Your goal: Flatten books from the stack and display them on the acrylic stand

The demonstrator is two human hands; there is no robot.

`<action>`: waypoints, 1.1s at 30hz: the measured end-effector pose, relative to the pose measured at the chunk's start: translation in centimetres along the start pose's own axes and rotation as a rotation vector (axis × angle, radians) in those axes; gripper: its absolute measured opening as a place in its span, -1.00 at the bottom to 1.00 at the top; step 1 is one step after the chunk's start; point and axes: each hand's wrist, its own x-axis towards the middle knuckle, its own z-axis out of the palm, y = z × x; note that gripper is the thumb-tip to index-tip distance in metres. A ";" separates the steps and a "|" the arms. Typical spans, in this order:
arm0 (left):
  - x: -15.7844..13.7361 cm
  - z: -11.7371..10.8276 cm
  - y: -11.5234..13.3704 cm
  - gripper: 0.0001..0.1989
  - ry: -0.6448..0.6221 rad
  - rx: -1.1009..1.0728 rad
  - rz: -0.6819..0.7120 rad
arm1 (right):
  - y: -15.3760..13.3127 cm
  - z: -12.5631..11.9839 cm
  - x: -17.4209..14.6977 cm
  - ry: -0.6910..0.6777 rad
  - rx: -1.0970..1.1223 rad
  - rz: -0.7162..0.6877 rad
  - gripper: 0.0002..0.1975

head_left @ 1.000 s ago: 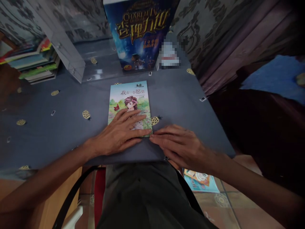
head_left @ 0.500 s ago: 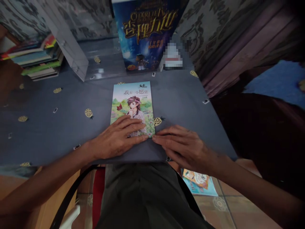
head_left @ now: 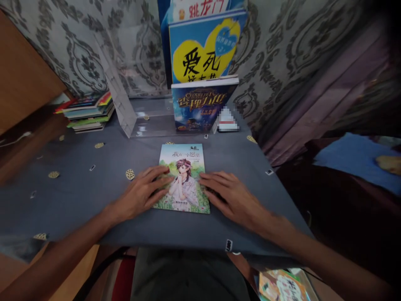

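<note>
A thin paperback book (head_left: pixel 188 192) lies flat on the cloth-covered table, its cover showing a drawn girl with a braid in a green meadow. My left hand (head_left: pixel 145 190) rests at the book's left edge, fingers stretched out and their tips over the cover. On the opposite side, my right hand (head_left: pixel 233 196) has its extended fingers touching the right edge. Neither hand is closed round the book. Beyond it, a dark blue book (head_left: pixel 200 110) with gold lettering leans upright in a clear acrylic stand (head_left: pixel 150 131).
Behind the dark blue book stands a blue and yellow book (head_left: pixel 206 50). A stack of books (head_left: pixel 89 113) sits at the back left. A pixelated object (head_left: pixel 228 119) is right of the stand. Below the table's right front edge lie more books (head_left: pixel 282 286).
My view has tilted up, showing more books in the stand. My left hand has shifted off the lower cover to the left edge; my right hand has moved up along the right edge.
</note>
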 end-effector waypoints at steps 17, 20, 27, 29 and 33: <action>4.0 1.5 -2.0 -0.43 0.333 -0.789 -0.559 | 1.1 3.6 5.2 -0.005 -0.176 0.218 -0.44; 4.3 1.5 -2.5 -0.39 0.447 -1.006 -0.697 | 1.3 3.7 5.0 0.028 -0.152 0.210 -0.47; 6.0 -0.5 -2.8 -0.63 0.512 -1.380 -0.923 | 1.8 4.3 4.7 0.067 -0.138 0.209 -0.49; 6.5 -1.1 -3.0 -0.68 0.507 -1.444 -0.968 | 1.9 4.4 4.5 0.080 -0.133 0.206 -0.49; 7.0 -1.4 -3.4 -0.69 0.384 -1.472 -0.938 | 1.9 4.3 4.6 0.069 -0.111 0.212 -0.47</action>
